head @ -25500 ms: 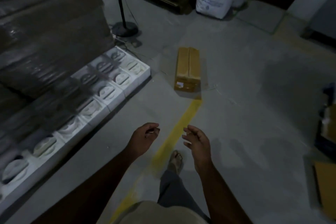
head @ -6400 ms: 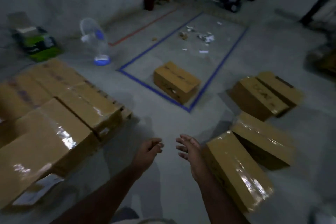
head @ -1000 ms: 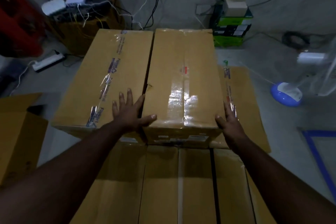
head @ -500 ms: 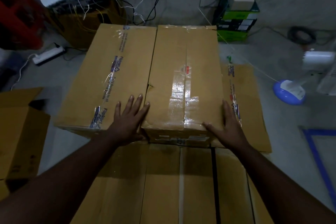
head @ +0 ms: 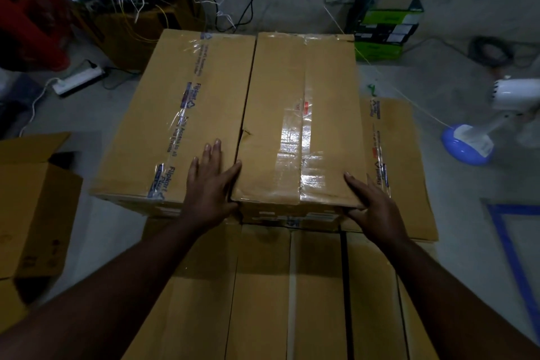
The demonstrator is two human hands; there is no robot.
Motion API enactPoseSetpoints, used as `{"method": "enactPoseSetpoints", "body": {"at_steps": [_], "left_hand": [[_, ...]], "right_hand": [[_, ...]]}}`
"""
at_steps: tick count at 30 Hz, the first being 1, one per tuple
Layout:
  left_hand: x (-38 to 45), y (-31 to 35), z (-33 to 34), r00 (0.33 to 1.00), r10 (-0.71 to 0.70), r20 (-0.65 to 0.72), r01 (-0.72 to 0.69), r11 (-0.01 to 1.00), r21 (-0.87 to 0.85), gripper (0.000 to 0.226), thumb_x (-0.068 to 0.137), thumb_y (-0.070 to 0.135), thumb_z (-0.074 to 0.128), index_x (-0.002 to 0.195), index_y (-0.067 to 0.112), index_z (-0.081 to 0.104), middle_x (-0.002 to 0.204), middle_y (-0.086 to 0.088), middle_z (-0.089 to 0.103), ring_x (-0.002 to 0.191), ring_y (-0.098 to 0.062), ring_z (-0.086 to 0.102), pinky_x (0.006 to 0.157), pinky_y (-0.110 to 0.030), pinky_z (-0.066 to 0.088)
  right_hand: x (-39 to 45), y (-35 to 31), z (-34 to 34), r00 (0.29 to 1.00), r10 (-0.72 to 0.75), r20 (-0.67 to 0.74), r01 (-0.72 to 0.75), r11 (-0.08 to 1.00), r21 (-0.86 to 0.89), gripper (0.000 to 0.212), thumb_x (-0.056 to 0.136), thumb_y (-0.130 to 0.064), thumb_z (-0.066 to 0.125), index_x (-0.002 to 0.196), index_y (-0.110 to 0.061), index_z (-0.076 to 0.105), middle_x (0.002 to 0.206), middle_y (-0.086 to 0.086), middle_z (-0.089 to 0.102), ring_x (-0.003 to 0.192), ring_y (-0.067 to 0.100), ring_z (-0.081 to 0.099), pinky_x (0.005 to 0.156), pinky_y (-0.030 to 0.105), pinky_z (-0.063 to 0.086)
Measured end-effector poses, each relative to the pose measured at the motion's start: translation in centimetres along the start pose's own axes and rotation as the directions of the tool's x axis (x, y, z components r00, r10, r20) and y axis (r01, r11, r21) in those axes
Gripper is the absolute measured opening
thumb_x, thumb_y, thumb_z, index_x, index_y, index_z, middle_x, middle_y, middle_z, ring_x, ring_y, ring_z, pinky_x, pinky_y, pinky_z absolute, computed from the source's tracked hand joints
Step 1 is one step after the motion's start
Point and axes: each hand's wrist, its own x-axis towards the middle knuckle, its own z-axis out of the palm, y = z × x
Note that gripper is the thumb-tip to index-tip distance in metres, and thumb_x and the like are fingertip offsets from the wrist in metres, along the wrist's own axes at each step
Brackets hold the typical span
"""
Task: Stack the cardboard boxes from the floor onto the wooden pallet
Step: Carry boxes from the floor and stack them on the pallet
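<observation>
Now the right box point(head: 301, 126) sits on the stack's upper layer; left hand point(head: 209, 184) flat, fingers spread, right hand point(head: 372, 204) cupping its corner. Risk: uneven push skews it, overhanging the lower box point(head: 394, 155).

We see two upper boxes side by side on a lower layer of boxes point(head: 263, 286); the left box point(head: 181, 114) touches the right box point(head: 304, 114). An open carton point(head: 32, 207) stands on the floor to the left; a fan point(head: 479, 131) stands to the right.
</observation>
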Motion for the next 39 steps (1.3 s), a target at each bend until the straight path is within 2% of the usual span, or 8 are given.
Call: {"method": "enactPoseSetpoints", "body": {"at_steps": [9,14,19,23,29,34,36,39], "left_hand": [[-0.3,0.2,0.7,0.995,-0.036,-0.090,0.022,0.988,-0.152,0.073,0.079,0.052,0.079,0.145,0.033,0.052,0.169,-0.002,-0.021,0.154,-0.023,-0.023,0.122,-0.045,-0.012],[-0.6,-0.5,1.2,0.985,0.075,-0.158,-0.109,0.970,-0.216,0.060,0.077,0.047,0.082,0.133,0.034,0.064,0.171,0.004,0.000,0.157,-0.025,-0.012,0.120,-0.063,0.014],[-1.2,-0.3,0.8,0.986,0.037,-0.161,-0.094,0.926,-0.364,0.062,0.075,0.067,0.065,0.114,0.021,0.077,0.167,0.017,0.016,0.156,-0.009,-0.001,0.121,-0.050,0.018],[-1.5,-0.1,1.0,0.974,-0.058,-0.221,-0.067,0.853,-0.518,0.034,0.079,0.046,0.077,0.094,0.016,0.081,0.161,0.014,0.034,0.150,-0.008,0.027,0.113,-0.031,0.034],[-1.4,0.0,0.4,0.959,-0.191,-0.209,0.005,0.748,-0.663,0.029,0.072,0.023,0.089,0.081,0.012,0.064,0.157,0.007,0.044,0.140,-0.011,0.047,0.100,-0.034,0.056],[-1.5,-0.4,-0.5,0.995,0.043,-0.087,-0.079,0.880,-0.468,0.087,0.070,0.035,0.090,0.146,0.020,0.050,0.167,0.011,0.020,0.149,-0.007,0.023,0.113,-0.031,0.040],[-1.2,-0.6,-0.8,0.992,0.129,0.016,-0.118,0.943,-0.311,0.096,0.074,0.040,0.086,0.154,0.021,0.038,0.168,0.006,0.017,0.153,-0.010,0.011,0.127,-0.044,0.018],[-0.8,-0.3,-0.9,0.988,0.117,0.099,-0.091,0.967,-0.238,0.098,0.078,0.033,0.085,0.157,0.020,0.030,0.169,0.001,0.010,0.157,-0.020,0.004,0.124,-0.036,-0.001]], "right_hand": [[-0.5,0.2,-1.3,1.000,0.012,0.024,-0.019,0.956,0.292,0.094,0.076,0.000,0.083,0.143,-0.055,0.046,0.157,0.000,0.048,0.143,0.020,0.048,0.110,0.051,0.050],[-0.4,-0.1,-1.6,0.999,0.011,0.044,-0.025,0.948,0.318,0.092,0.076,-0.002,0.084,0.137,-0.061,0.049,0.160,0.007,0.043,0.146,0.023,0.044,0.109,0.049,0.051],[-1.4,0.0,-1.3,0.999,-0.004,0.032,-0.007,0.941,0.337,0.089,0.077,0.002,0.082,0.141,-0.049,0.051,0.158,0.005,0.047,0.147,0.021,0.043,0.112,0.048,0.048],[-1.9,-0.1,-0.9,0.999,-0.029,0.020,0.021,0.944,0.330,0.085,0.077,0.000,0.083,0.144,-0.040,0.051,0.156,0.002,0.049,0.147,0.017,0.043,0.117,0.048,0.043],[-2.0,-0.7,-0.8,0.998,-0.055,0.029,0.042,0.943,0.331,0.080,0.078,-0.007,0.084,0.143,-0.042,0.051,0.148,-0.011,0.052,0.145,0.016,0.045,0.116,0.048,0.045],[-2.0,-0.2,-0.2,0.997,-0.043,0.069,0.022,0.960,0.279,0.081,0.082,-0.020,0.083,0.146,-0.053,0.046,0.163,0.001,0.040,0.145,0.015,0.045,0.113,0.048,0.047],[-1.7,-0.2,-0.4,0.995,-0.017,0.098,0.006,0.994,0.112,0.081,0.084,-0.031,0.081,0.148,-0.057,0.040,0.169,0.001,0.025,0.149,0.022,0.037,0.114,0.053,0.043],[-1.8,-1.9,-1.2,0.991,0.034,0.132,0.005,0.959,-0.283,0.088,0.084,-0.053,0.076,0.156,-0.052,0.025,0.173,0.003,-0.002,0.158,0.035,0.007,0.120,0.063,0.026]]}}
